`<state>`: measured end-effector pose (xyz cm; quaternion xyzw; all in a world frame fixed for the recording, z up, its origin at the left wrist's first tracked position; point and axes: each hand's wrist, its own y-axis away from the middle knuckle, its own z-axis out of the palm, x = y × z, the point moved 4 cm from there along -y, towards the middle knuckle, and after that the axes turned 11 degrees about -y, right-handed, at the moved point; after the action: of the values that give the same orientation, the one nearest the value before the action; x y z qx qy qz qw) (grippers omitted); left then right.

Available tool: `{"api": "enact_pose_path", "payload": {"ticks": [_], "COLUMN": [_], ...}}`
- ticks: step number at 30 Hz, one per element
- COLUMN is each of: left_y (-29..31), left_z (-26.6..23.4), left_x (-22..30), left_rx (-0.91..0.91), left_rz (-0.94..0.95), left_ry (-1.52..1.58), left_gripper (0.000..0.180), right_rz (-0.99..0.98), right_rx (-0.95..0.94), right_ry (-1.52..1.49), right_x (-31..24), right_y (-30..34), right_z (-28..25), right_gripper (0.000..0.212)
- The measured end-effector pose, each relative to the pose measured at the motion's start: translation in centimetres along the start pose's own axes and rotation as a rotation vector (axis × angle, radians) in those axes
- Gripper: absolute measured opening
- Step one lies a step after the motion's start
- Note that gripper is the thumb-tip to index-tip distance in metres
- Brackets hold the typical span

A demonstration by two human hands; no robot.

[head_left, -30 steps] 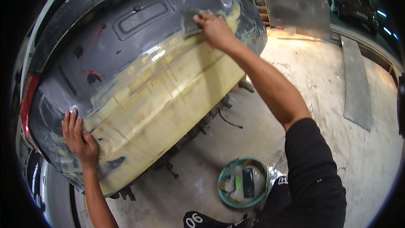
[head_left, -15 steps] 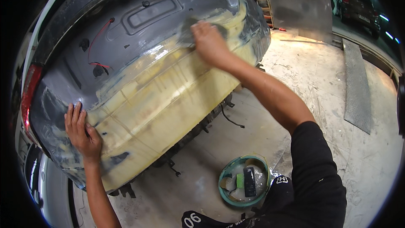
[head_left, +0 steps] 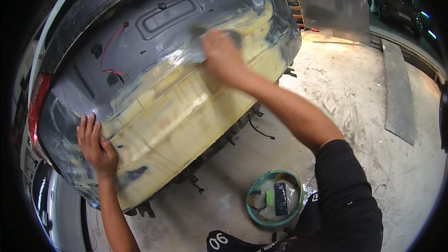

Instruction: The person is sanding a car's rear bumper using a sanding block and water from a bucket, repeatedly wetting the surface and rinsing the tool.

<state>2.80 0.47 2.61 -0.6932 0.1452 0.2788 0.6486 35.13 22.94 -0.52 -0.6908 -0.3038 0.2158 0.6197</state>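
Observation:
The rear panel of a car [head_left: 172, 135] fills the middle, grey above and covered with wet, pale yellow filler below. My left hand [head_left: 96, 147] lies on the panel's left side, fingers stretched out and nothing held. Farther up and right, my right hand [head_left: 221, 56] presses a dark sheet of sandpaper [head_left: 233, 37] against the filler's upper edge. Motion smears this hand and the sheet, so its exact outline is unclear. A red wire [head_left: 106, 53] hangs from a hole in the grey part.
On the floor near my legs stands a green basin [head_left: 252, 210] of cloudy water, holding a dark block [head_left: 281, 199] and a green sponge [head_left: 270, 198]. Brackets and a black cable [head_left: 261, 132] stick out below the panel. A grey mat [head_left: 397, 93] lies at the right.
My right hand has moved slightly left and down across the filler with the sandpaper. My left hand stays at the same spot on the panel, while the whole view has shifted a little.

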Motion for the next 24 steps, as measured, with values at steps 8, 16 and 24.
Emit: {"api": "enact_pose_path", "payload": {"ticks": [8, 16, 24], "left_y": [-0.1, -0.4, 0.2], "left_z": [-0.7, -0.3, 0.0], "left_x": [-0.1, 0.4, 0.1], "left_rx": [-0.023, -0.007, 0.007], "left_rz": [-0.013, -0.030, -0.027], "left_ry": [-0.001, 0.012, 0.040], "left_gripper": [0.041, 0.044, 0.044], "right_rz": [-0.026, 0.134, -0.196], "right_rx": [0.003, -0.086, 0.018], "right_ry": [0.045, 0.125, -0.424], "right_x": [6.1, 9.5, -13.7], "right_y": [-0.6, -1.1, -1.5], "right_z": [-0.4, -0.6, 0.3], "right_gripper": [0.031, 0.024, 0.032]}}
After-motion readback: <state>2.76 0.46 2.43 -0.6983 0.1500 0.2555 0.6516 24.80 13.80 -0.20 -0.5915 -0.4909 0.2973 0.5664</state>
